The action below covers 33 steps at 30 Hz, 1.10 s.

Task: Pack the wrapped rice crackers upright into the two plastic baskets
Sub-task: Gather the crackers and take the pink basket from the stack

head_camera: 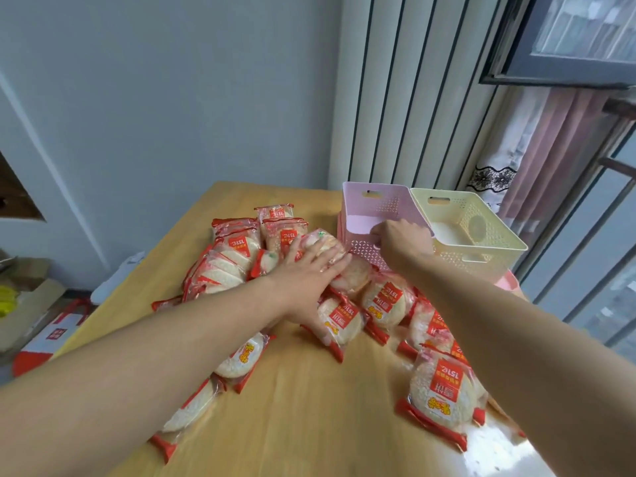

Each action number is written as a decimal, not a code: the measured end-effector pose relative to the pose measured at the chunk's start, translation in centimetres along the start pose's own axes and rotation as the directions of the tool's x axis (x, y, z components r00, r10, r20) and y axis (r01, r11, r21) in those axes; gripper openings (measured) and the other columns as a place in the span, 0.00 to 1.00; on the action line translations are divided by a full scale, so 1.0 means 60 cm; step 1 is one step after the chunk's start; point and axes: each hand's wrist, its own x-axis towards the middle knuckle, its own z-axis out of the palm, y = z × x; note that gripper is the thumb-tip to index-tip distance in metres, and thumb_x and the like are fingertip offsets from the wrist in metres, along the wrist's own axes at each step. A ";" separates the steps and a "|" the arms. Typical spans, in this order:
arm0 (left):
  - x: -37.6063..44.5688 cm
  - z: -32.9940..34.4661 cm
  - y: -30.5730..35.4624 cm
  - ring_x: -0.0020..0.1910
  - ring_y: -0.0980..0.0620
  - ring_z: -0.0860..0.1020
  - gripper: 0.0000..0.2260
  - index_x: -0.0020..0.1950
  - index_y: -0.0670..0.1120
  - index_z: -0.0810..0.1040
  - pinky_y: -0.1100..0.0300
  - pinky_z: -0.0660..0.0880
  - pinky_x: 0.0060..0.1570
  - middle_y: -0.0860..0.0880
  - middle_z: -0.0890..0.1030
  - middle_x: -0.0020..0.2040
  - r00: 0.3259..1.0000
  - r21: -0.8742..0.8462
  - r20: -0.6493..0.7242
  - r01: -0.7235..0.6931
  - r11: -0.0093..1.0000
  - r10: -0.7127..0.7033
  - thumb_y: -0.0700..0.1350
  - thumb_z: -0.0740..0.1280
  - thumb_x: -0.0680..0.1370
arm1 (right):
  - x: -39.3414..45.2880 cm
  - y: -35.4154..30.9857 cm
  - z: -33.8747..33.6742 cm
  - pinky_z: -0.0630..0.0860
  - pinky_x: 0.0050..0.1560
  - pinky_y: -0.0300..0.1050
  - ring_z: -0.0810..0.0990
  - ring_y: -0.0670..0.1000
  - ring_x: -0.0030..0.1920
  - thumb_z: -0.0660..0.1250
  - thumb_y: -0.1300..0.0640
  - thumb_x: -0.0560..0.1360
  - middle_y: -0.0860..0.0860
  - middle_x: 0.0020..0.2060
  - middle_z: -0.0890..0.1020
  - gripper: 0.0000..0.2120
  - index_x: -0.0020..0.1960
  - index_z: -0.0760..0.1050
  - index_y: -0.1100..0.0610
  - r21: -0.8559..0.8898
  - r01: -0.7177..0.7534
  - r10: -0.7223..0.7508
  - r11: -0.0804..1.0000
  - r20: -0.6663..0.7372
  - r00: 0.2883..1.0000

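Left hand point(309, 270) flat on packets point(323, 249); right hand point(402, 235) grips pink basket point(371, 204).

One camera sits on the person's head. It looks forward and down, close over the bench point(303, 390), with both arms reaching away from it.

Wooden table point(303, 390) by a pink curtain point(564, 139) and window point(585, 32) — cardboard boxes point(24, 304) on the floor

Both bare arms reach forward. The left hand point(311, 266) lies flat, palm down, fingers spread. The right hand point(401, 241) curls closed, knuckles up.
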 end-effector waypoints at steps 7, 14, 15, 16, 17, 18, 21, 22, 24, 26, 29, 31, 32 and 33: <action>0.000 -0.005 -0.014 0.81 0.47 0.35 0.64 0.83 0.52 0.45 0.37 0.31 0.75 0.51 0.43 0.83 0.998 -0.072 -0.012 -0.067 0.995 0.066 0.83 0.63 0.57 | -0.013 0.005 -0.058 0.74 0.40 0.46 0.84 0.57 0.47 0.65 0.54 0.81 0.46 0.49 0.87 0.11 0.56 0.84 0.43 0.179 0.044 -0.008 0.983 -0.197 0.980; -0.025 -0.089 -0.063 0.72 0.43 0.71 0.22 0.71 0.48 0.75 0.49 0.67 0.70 0.44 0.76 0.71 0.799 -0.746 -0.300 0.144 0.650 -0.521 0.59 0.56 0.83 | -0.084 0.058 -0.121 0.83 0.45 0.46 0.87 0.50 0.46 0.71 0.53 0.78 0.45 0.49 0.88 0.08 0.55 0.86 0.45 0.201 0.371 -0.298 0.907 -0.317 0.901; -0.031 -0.109 -0.079 0.66 0.41 0.76 0.23 0.66 0.46 0.78 0.50 0.71 0.65 0.42 0.80 0.66 0.697 -0.862 -0.265 0.139 0.487 -0.666 0.59 0.54 0.84 | -0.099 0.067 -0.131 0.84 0.47 0.47 0.87 0.48 0.47 0.71 0.54 0.78 0.45 0.49 0.88 0.07 0.53 0.86 0.46 0.190 0.425 -0.357 0.885 -0.312 0.881; -0.046 -0.130 -0.091 0.61 0.40 0.79 0.26 0.60 0.45 0.80 0.49 0.74 0.62 0.41 0.82 0.61 0.617 -0.937 -0.200 0.108 0.334 -0.761 0.63 0.53 0.83 | -0.117 0.077 -0.140 0.83 0.50 0.47 0.87 0.48 0.48 0.71 0.54 0.77 0.45 0.49 0.87 0.07 0.51 0.87 0.49 0.170 0.480 -0.416 0.860 -0.311 0.855; -0.058 -0.148 -0.108 0.58 0.41 0.80 0.29 0.56 0.47 0.81 0.48 0.75 0.61 0.42 0.83 0.58 0.593 -0.977 -0.123 0.067 0.201 -0.795 0.68 0.53 0.80 | -0.133 0.083 -0.149 0.83 0.53 0.46 0.87 0.47 0.48 0.69 0.53 0.77 0.45 0.49 0.88 0.08 0.50 0.88 0.50 0.144 0.533 -0.474 0.834 -0.308 0.825; -0.072 -0.163 -0.118 0.55 0.43 0.82 0.31 0.55 0.49 0.81 0.48 0.77 0.59 0.44 0.84 0.57 0.630 -0.996 -0.054 0.021 0.086 -0.775 0.72 0.53 0.77 | -0.148 0.089 -0.154 0.81 0.55 0.45 0.87 0.47 0.49 0.68 0.52 0.77 0.46 0.49 0.88 0.09 0.49 0.88 0.52 0.116 0.582 -0.529 0.805 -0.305 0.792; -0.109 -0.186 -0.121 0.50 0.51 0.81 0.31 0.64 0.45 0.79 0.59 0.75 0.46 0.47 0.82 0.56 0.859 -0.999 0.048 0.052 -0.006 -0.509 0.69 0.60 0.78 | -0.187 0.097 -0.159 0.78 0.59 0.46 0.86 0.48 0.51 0.75 0.57 0.72 0.46 0.50 0.87 0.06 0.48 0.88 0.52 0.043 0.680 -0.655 0.732 -0.230 0.720; -0.117 -0.181 -0.115 0.48 0.50 0.80 0.28 0.63 0.43 0.80 0.59 0.74 0.42 0.46 0.82 0.53 0.896 -0.989 0.066 0.119 0.093 -0.439 0.65 0.64 0.78 | -0.198 0.095 -0.160 0.78 0.60 0.48 0.85 0.49 0.52 0.77 0.57 0.71 0.45 0.50 0.87 0.07 0.49 0.88 0.51 0.029 0.700 -0.682 0.714 -0.195 0.704; -0.132 -0.162 -0.099 0.41 0.48 0.76 0.13 0.50 0.41 0.80 0.59 0.69 0.35 0.44 0.79 0.43 0.930 -0.880 0.109 0.255 0.401 -0.352 0.51 0.72 0.76 | -0.221 0.082 -0.167 0.77 0.61 0.50 0.84 0.49 0.55 0.78 0.56 0.71 0.43 0.51 0.87 0.09 0.50 0.87 0.47 -0.024 0.689 -0.689 0.725 -0.065 0.722; -0.144 -0.141 -0.082 0.39 0.48 0.72 0.05 0.45 0.40 0.78 0.57 0.66 0.35 0.43 0.75 0.39 0.904 -0.775 0.106 0.335 0.535 -0.413 0.37 0.69 0.69 | -0.235 0.077 -0.184 0.76 0.62 0.49 0.82 0.48 0.57 0.77 0.53 0.72 0.41 0.54 0.86 0.10 0.52 0.86 0.42 -0.067 0.581 -0.570 0.811 0.131 0.811; -0.180 -0.147 -0.036 0.41 0.46 0.71 0.13 0.50 0.42 0.73 0.55 0.69 0.34 0.43 0.72 0.43 0.938 -0.813 0.130 0.286 0.507 -0.320 0.28 0.63 0.70 | -0.242 0.084 -0.208 0.77 0.63 0.53 0.80 0.49 0.58 0.71 0.66 0.74 0.43 0.58 0.83 0.21 0.45 0.83 0.36 0.019 0.344 -0.328 0.939 0.356 0.875; -0.199 -0.155 -0.018 0.39 0.42 0.75 0.14 0.50 0.42 0.73 0.52 0.77 0.33 0.41 0.73 0.44 0.958 -0.818 0.138 0.254 0.516 -0.252 0.27 0.61 0.70 | -0.238 0.090 -0.225 0.79 0.61 0.55 0.81 0.49 0.55 0.64 0.73 0.71 0.44 0.55 0.84 0.27 0.41 0.83 0.38 0.113 0.262 -0.283 0.958 0.261 0.923; -0.206 -0.157 -0.015 0.39 0.40 0.78 0.12 0.48 0.40 0.75 0.51 0.80 0.33 0.40 0.74 0.43 0.964 -0.820 0.157 0.247 0.517 -0.213 0.27 0.61 0.69 | -0.235 0.091 -0.231 0.79 0.60 0.54 0.82 0.49 0.54 0.66 0.71 0.72 0.44 0.54 0.84 0.24 0.43 0.83 0.41 0.183 0.234 -0.269 0.955 0.197 0.943; -0.214 -0.160 -0.009 0.39 0.39 0.79 0.10 0.46 0.37 0.76 0.50 0.81 0.34 0.38 0.75 0.42 0.966 -0.817 0.179 0.252 0.520 -0.187 0.28 0.61 0.68 | -0.234 0.089 -0.238 0.79 0.58 0.52 0.82 0.49 0.53 0.70 0.67 0.74 0.45 0.52 0.84 0.16 0.46 0.82 0.45 0.259 0.201 -0.249 0.945 0.170 0.953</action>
